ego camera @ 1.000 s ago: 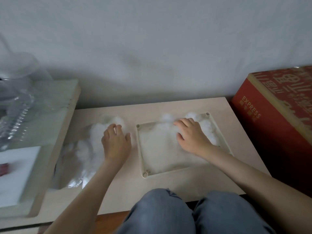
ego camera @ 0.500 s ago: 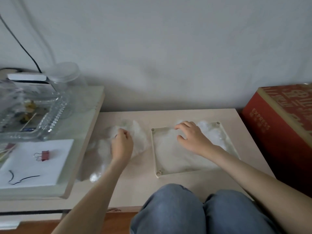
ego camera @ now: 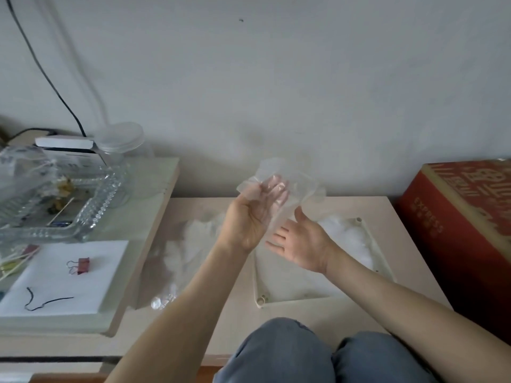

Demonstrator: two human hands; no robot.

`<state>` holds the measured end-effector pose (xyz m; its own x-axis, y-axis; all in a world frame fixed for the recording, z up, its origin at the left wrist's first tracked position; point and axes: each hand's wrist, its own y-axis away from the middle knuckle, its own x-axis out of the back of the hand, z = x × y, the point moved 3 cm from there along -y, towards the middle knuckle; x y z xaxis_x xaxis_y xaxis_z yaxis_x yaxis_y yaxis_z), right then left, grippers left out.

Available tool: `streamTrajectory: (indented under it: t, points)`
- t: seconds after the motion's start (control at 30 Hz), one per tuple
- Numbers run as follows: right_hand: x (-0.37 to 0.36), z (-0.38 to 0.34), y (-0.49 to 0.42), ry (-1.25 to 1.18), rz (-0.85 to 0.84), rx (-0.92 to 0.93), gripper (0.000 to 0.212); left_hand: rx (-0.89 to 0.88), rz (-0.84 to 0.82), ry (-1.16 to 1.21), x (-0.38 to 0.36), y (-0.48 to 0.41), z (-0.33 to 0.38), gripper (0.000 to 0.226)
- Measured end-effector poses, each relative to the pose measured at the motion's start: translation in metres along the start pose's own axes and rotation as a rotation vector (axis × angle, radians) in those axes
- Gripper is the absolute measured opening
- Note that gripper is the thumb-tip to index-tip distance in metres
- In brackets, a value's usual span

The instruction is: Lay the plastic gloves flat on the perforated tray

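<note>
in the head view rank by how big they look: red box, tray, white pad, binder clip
1. red box, though cut off by the frame edge
2. tray and white pad look about alike, and arms hide part of the tray
3. binder clip

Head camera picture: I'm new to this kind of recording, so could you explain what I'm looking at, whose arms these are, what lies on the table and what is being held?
There is no machine here. A person wears a camera on the head, looking down at their own bare arms and denim-clad knees.

The left hand holds up a crumpled, see-through thin plastic glove. The right hand is open, palm up, just below it, holding nothing.

On the pale wooden table lies a cream square perforated tray with white plastic already on its far side. Left of it is a loose pile of clear plastic gloves.

A red cardboard box stands to the right.
</note>
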<state>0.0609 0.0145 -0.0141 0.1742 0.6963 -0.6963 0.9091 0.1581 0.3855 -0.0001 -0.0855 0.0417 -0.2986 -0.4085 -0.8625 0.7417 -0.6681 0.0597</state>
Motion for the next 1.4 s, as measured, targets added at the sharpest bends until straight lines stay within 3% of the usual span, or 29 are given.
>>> streamTrajectory:
  t: [0.1,0.2,0.27,0.33,0.4,0.47,0.5,0.63,0.8,0.97,1.23,1.4]
  points:
    - [0.014,-0.016,0.004,-0.128,-0.067,0.176,0.072,0.041,-0.034,-0.006,0.000,-0.004,-0.012,0.030]
    - [0.031,-0.031,0.011,-0.131,-0.008,0.302,0.057,0.056,-0.015,-0.044,0.010,-0.005,-0.019,0.029]
    - [0.045,-0.038,0.019,-0.059,0.079,0.346,0.015,0.118,0.019,-0.092,0.021,-0.005,-0.024,0.036]
    - [0.059,-0.043,0.028,0.052,0.148,0.357,0.030,0.196,0.089,-0.043,0.038,-0.006,-0.030,0.040]
    - [0.068,-0.045,0.036,0.144,0.171,0.360,0.044,0.279,0.133,0.004,0.055,-0.007,-0.035,0.061]
    - [0.081,-0.043,0.041,0.193,0.220,0.364,0.049,0.354,0.129,-0.065,0.066,-0.010,-0.039,0.079]
    - [0.089,-0.041,0.041,0.217,0.255,0.368,0.048,0.383,0.139,-0.146,0.071,-0.011,-0.041,0.078]
    - [0.110,-0.034,0.047,0.579,0.428,0.337,0.024,0.401,0.200,-0.634,0.076,-0.017,-0.055,0.020]
    - [0.125,-0.031,0.055,0.883,0.492,0.262,0.005,0.302,0.400,-0.953,0.089,-0.020,-0.069,0.008]
    - [0.129,-0.034,0.058,0.924,0.478,0.216,0.005,0.212,0.520,-1.256,0.096,-0.016,-0.074,0.014]
    - [0.139,-0.036,0.062,0.906,0.566,0.160,0.008,0.079,0.448,-1.717,0.095,-0.018,-0.071,0.009]
    - [0.143,-0.041,0.065,0.900,0.552,0.150,0.004,0.119,0.394,-2.051,0.091,-0.016,-0.071,0.031]
